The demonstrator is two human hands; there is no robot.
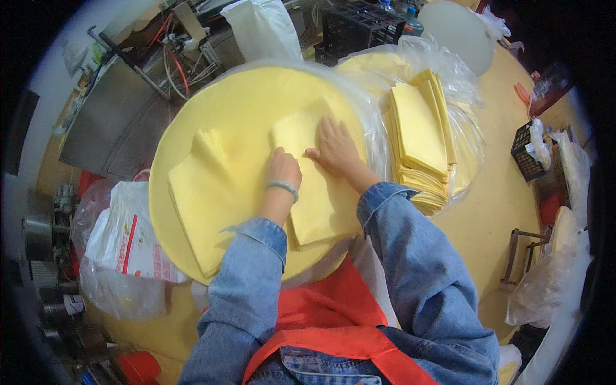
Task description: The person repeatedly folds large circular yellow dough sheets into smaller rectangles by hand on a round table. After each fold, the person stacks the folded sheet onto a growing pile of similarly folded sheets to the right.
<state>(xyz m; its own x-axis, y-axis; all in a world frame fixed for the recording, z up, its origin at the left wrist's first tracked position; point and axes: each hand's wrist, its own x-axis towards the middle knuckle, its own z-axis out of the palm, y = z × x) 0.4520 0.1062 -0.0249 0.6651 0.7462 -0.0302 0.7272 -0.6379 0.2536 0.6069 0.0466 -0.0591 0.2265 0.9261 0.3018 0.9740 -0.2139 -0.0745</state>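
A large pile of round, thin yellow sheets (231, 96) lies before me. On its right part rests a sheet folded into a long strip (320, 216). The fingers of my left hand (284, 168) curl closed at the strip's left edge; their tips are hidden. Spread flat on the strip's upper part is my right hand (337, 147), fingers slightly apart, gripping nothing. To the left, another yellow sheet (197, 211) lies partly folded on the pile, its upper end rumpled and raised.
Right of the pile stands a stack of folded yellow sheets (421, 130) on clear plastic. White printed plastic bags (130, 240) sit at the left. Behind are a white sack (262, 31) and a black plastic crate (361, 29). A metal-sided machine (115, 120) stands at the upper left.
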